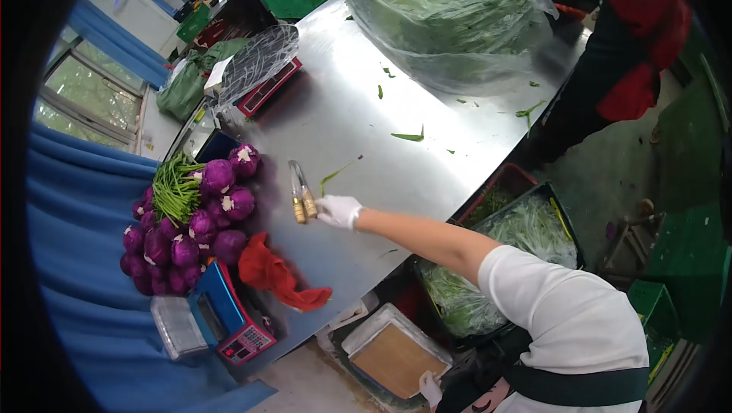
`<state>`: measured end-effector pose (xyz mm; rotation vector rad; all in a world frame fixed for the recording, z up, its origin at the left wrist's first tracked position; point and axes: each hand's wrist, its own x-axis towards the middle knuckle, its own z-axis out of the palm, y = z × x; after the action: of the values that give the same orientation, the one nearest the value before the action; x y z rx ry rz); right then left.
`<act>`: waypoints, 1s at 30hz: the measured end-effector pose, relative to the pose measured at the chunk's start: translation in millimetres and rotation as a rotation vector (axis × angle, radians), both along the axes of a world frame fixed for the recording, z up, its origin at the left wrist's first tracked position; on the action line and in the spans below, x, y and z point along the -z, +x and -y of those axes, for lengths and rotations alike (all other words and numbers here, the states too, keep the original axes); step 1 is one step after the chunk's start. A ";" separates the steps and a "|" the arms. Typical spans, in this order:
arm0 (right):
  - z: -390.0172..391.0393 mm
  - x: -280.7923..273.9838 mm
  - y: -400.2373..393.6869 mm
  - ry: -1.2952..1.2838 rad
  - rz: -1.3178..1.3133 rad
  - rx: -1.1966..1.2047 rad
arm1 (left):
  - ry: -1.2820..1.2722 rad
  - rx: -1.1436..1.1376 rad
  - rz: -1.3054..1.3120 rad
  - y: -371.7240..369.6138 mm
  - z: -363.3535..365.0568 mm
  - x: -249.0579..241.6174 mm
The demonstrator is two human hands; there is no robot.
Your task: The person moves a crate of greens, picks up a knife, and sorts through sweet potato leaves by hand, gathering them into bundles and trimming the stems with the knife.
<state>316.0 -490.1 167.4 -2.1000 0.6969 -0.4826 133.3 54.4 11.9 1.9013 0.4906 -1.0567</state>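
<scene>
My right hand (340,212), in a white glove, reaches across the metal table (343,123). Its fingers are closed at the wooden handle of a knife (309,204). A second knife (299,209) lies right alongside, its blade pointing the same way. A thin green stalk (335,174) is close to the blades. My left hand (431,388), also gloved, is low in the view at the edge of a box with a brown top (396,360); its fingers are partly hidden.
Purple cabbages (217,177) with green stems (177,188), a red cloth (278,274) and a scale (229,321) line the near left. Another scale (267,89) stands farther back. A big bag of greens (450,24) covers the far end, beside a person (633,55). Crated greens (526,234) sit below.
</scene>
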 end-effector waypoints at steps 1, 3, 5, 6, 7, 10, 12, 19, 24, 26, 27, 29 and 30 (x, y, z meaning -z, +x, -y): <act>-17.0 5.8 -19.1 -0.060 0.101 0.027 | -0.019 0.018 0.000 -0.2 5.4 -0.4; -53.9 12.0 -70.7 -0.025 0.295 0.033 | -0.069 0.015 -0.009 -1.2 12.1 2.5; -93.2 12.5 -147.0 0.084 0.343 0.056 | -0.064 0.060 -0.035 2.5 34.2 -7.6; -114.2 19.7 -187.3 0.163 0.262 0.086 | -0.057 0.081 -0.047 3.3 45.8 -14.6; -137.7 36.9 -224.3 0.177 0.282 0.145 | -0.022 0.107 -0.069 3.5 53.4 -15.6; -208.8 69.0 -354.2 0.219 -0.104 0.229 | -0.042 0.153 -0.120 0.1 63.4 -13.7; -243.7 60.8 -424.3 0.306 -0.291 0.315 | -0.035 0.223 -0.144 1.1 40.9 29.5; -264.5 86.8 -546.6 0.495 -0.534 0.680 | 0.050 0.526 -0.153 13.9 30.4 68.0; -250.7 104.4 -578.2 0.558 -0.401 0.985 | 0.001 0.508 -0.151 15.9 65.6 42.2; -255.7 108.1 -584.9 0.624 -0.409 0.960 | -0.015 0.531 -0.185 16.3 87.9 35.0; -259.8 110.1 -588.6 0.655 -0.424 0.937 | -0.048 0.448 -0.230 12.1 99.3 24.3; -267.0 104.0 -594.4 0.698 -0.462 0.904 | -0.041 0.489 -0.110 -3.9 135.1 -1.2; -270.0 104.4 -596.4 0.660 -0.436 0.902 | -0.029 0.505 -0.056 -9.4 144.1 -9.3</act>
<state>-280.3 -220.1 63.0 -1.1808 1.7954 -0.1978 123.9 -89.7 21.2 2.0241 0.0155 -1.4310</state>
